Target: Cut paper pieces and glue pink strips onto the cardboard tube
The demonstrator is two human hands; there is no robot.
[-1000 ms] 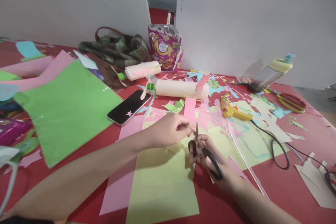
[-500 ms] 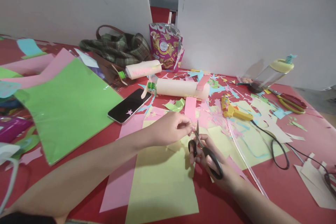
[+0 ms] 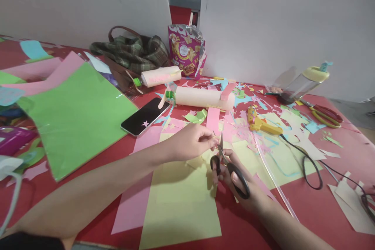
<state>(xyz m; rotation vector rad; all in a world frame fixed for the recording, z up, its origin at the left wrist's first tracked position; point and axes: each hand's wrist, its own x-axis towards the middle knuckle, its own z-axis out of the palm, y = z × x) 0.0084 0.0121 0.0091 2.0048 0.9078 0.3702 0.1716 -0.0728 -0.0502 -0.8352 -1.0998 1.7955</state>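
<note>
My right hand [image 3: 234, 175] grips a pair of scissors [image 3: 240, 181] with black handles, the blades pointing up and away from me. Beside the blades, my left hand [image 3: 196, 140] is closed in a pinch. What its fingertips hold is too small to make out; a small yellowish bit shows there. Under both hands lies a yellow paper sheet [image 3: 181, 211], partly over a pink sheet [image 3: 131, 203]. Beyond the hands rests a paper-wrapped bottle [image 3: 199, 97] with a green cap and a pink strip on it.
A phone [image 3: 146, 115] with a pink star lies left of the hands, beside green sheets [image 3: 79, 113]. A yellow glue gun [image 3: 263, 125] with a black cord is on the right. Farther right are red-and-yellow-handled scissors [image 3: 325, 115] and a clear bottle [image 3: 304, 84]. Scraps litter the red table [image 3: 96, 222].
The scissor blades look slightly more open beside my left fingertips. Both hands stay in nearly the same place, and the view has shifted a little.
</note>
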